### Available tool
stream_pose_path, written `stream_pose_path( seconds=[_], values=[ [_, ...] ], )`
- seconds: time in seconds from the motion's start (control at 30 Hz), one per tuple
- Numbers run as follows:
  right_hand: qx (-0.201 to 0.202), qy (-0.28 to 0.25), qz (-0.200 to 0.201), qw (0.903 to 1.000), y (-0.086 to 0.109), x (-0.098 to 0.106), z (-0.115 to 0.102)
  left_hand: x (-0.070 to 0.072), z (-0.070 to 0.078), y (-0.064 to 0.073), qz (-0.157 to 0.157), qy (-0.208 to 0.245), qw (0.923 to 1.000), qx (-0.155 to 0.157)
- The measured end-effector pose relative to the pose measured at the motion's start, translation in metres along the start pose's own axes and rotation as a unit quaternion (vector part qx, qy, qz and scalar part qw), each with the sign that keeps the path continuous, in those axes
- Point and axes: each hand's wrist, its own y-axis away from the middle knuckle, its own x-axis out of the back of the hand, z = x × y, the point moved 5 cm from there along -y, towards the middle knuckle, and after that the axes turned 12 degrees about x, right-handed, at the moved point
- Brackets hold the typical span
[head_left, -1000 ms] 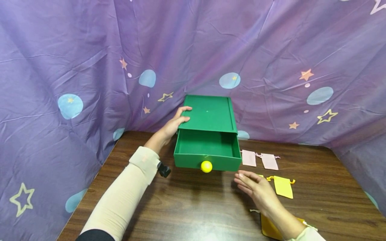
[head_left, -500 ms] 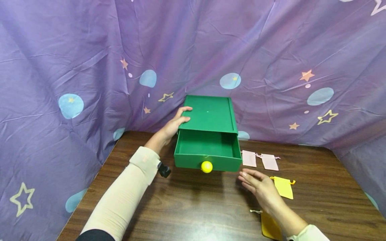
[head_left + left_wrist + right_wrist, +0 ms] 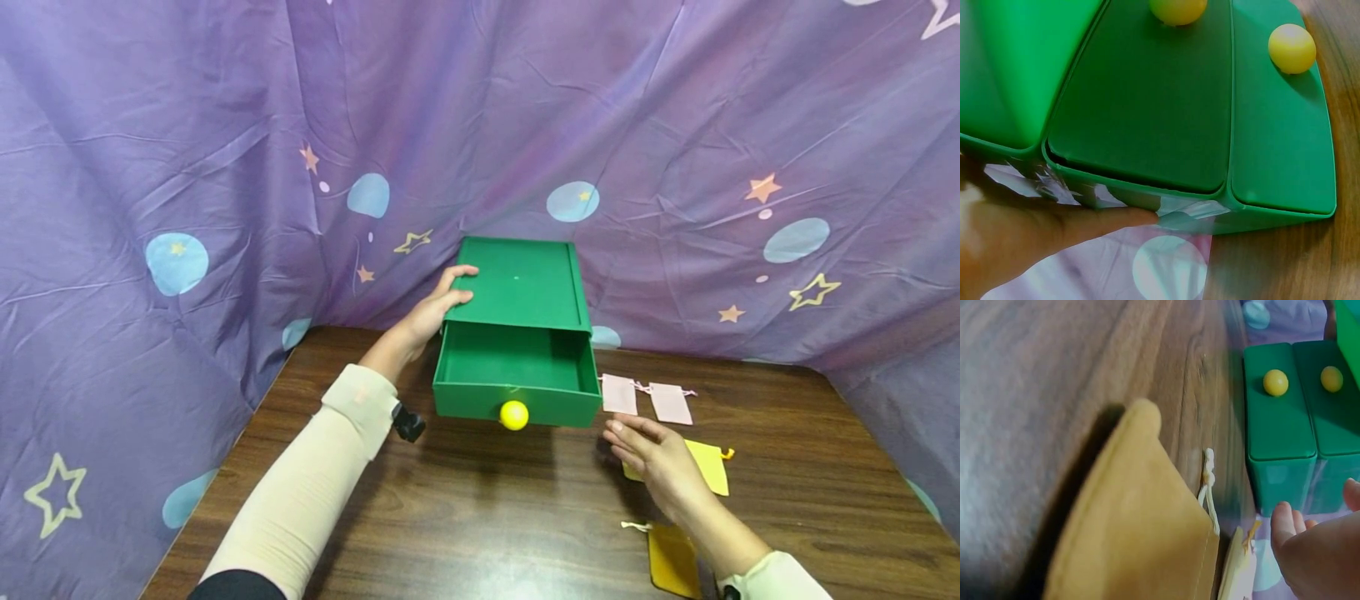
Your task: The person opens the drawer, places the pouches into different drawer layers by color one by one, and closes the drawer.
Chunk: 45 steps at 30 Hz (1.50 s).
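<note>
Brown table [image 3: 465, 533] (wood-grained) — green drawer unit [image 3: 521, 287], pink pouches [image 3: 670, 404], yellow pouches [image 3: 711, 468], ochre pouch [image 3: 672, 562].

No words, numbers or labels can be read.

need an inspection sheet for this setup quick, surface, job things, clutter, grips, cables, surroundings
Surface: dark brown wood-grain table, glare toward the near side.
Job's things: green drawer unit, top drawer pulled out, nothing seen inside; middle drawer and bottom drawer closed. Two pink pouches, one mustard pouch, one yellow pouch partly hidden, another yellow piece mostly hidden.
Clutter: nothing seen beyond these.
Left grip: rests on the unit's left top edge.
Right grip: holds nothing, fingers extended.
Cables: nothing seen.
Surroundings: purple curtain with stars and blue spots behind the table.
</note>
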Motion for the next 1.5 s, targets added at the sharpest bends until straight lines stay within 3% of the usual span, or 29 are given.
stream_pose_path(
  seconds=[0.53,1.5],
  values=[
    [0.022,-0.069,0.034,0.9968,-0.012,0.019,-0.004,0.0,0.0,0.001,-0.001,-0.001,1.0,0.002],
    [-0.011,0.005,0.058,0.9982,-0.042,0.038,0.002,0.0,0.001,0.003,0.004,-0.002,1.0,0.005]
  ],
)
